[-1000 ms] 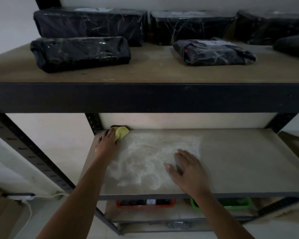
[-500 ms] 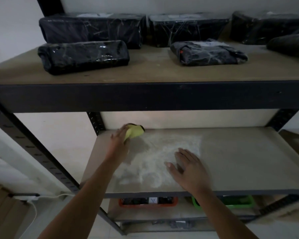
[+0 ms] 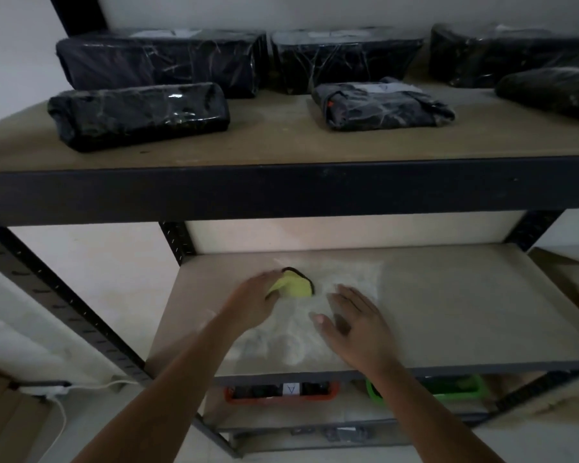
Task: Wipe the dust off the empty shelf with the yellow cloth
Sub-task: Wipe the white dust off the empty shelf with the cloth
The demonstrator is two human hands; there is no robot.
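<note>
The empty shelf (image 3: 465,305) is the pale middle board of a dark metal rack. A patch of white dust (image 3: 291,342) covers its left-centre part. My left hand (image 3: 253,302) presses the yellow cloth (image 3: 295,285), which has a dark edge, onto the board at the back of the dust patch. My right hand (image 3: 355,325) lies flat on the shelf with fingers spread, just right of the cloth, holding nothing.
The upper shelf (image 3: 281,145) carries several black plastic-wrapped bundles (image 3: 137,115) and its dark front beam (image 3: 281,192) overhangs the work area. Below are an orange tray (image 3: 281,392) and a green tray (image 3: 455,389). A white cable (image 3: 61,416) lies on the floor at left.
My left hand has swept the yellow cloth from the shelf's back-left corner rightward and forward into the dust. My right hand has stayed flat in place.
</note>
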